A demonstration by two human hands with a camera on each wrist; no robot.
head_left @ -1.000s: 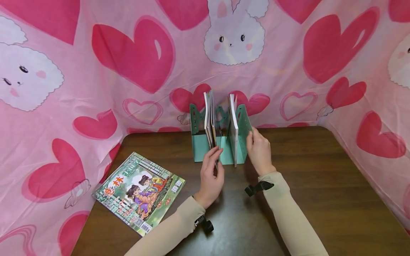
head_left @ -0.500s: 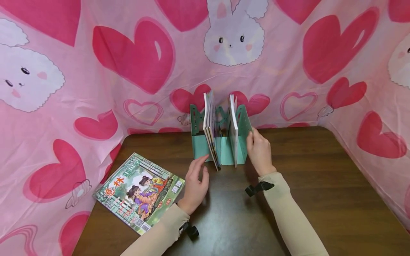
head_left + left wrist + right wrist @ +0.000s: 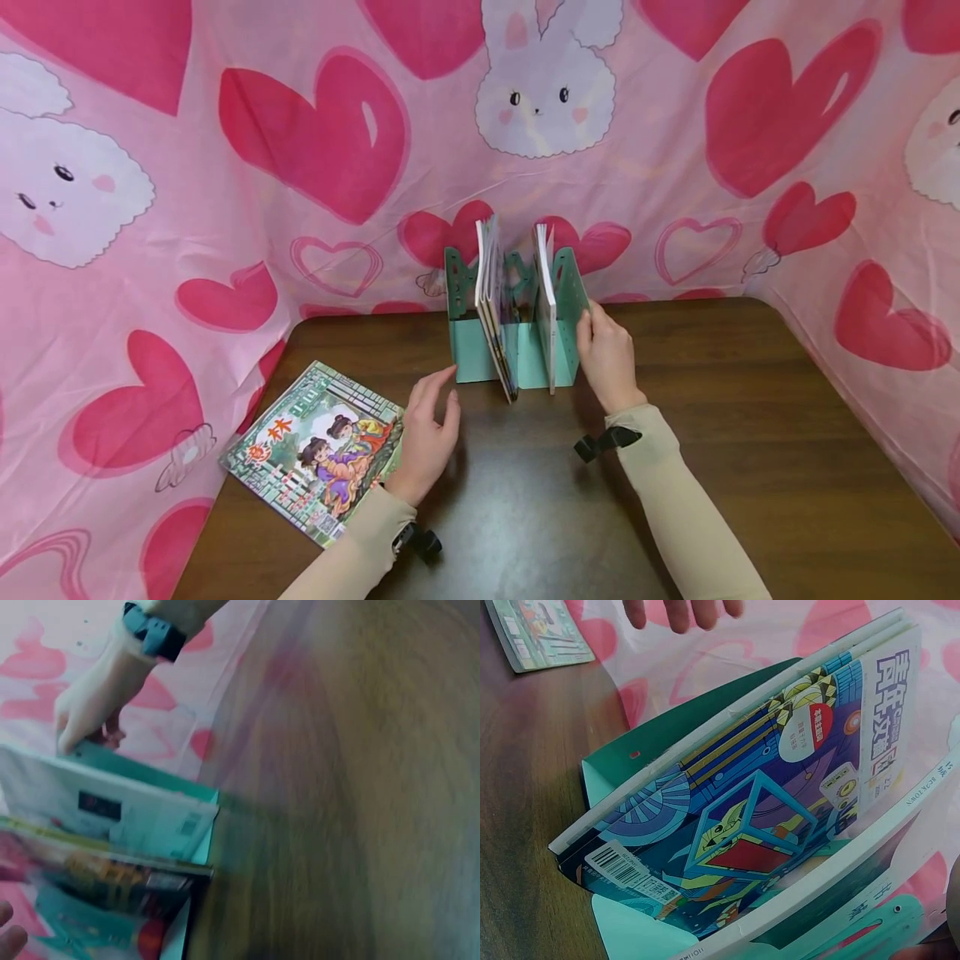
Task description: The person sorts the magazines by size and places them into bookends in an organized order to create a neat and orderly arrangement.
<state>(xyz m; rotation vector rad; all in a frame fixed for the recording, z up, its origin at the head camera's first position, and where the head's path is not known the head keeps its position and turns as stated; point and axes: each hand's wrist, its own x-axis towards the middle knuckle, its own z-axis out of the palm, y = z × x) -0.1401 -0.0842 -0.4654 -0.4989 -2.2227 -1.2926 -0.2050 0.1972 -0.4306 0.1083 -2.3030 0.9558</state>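
A green metal book rack (image 3: 474, 354) stands at the back of the table. Several magazines (image 3: 742, 832) lean together in its left part, the front one with a blue and purple cover. A white-spined book (image 3: 547, 308) stands nearer the right side. My right hand (image 3: 607, 358) grips the rack's right side panel between thumb and fingers. My left hand (image 3: 424, 442), fingers loosely extended and holding nothing, hovers left of the rack near the flat magazine (image 3: 307, 450). That magazine has a green cover with two drawn children; the left forearm covers its lower right corner.
The brown wooden table (image 3: 735, 450) extends around the rack, with bare wood to the right and in front. Pink cloth with hearts and rabbits (image 3: 547, 100) hangs behind and along both sides, close to the rack's back.
My left hand has let go of the magazines in the rack and moved left, down toward the flat magazine. The standing magazines lean slightly more left. My right hand stays on the panel.
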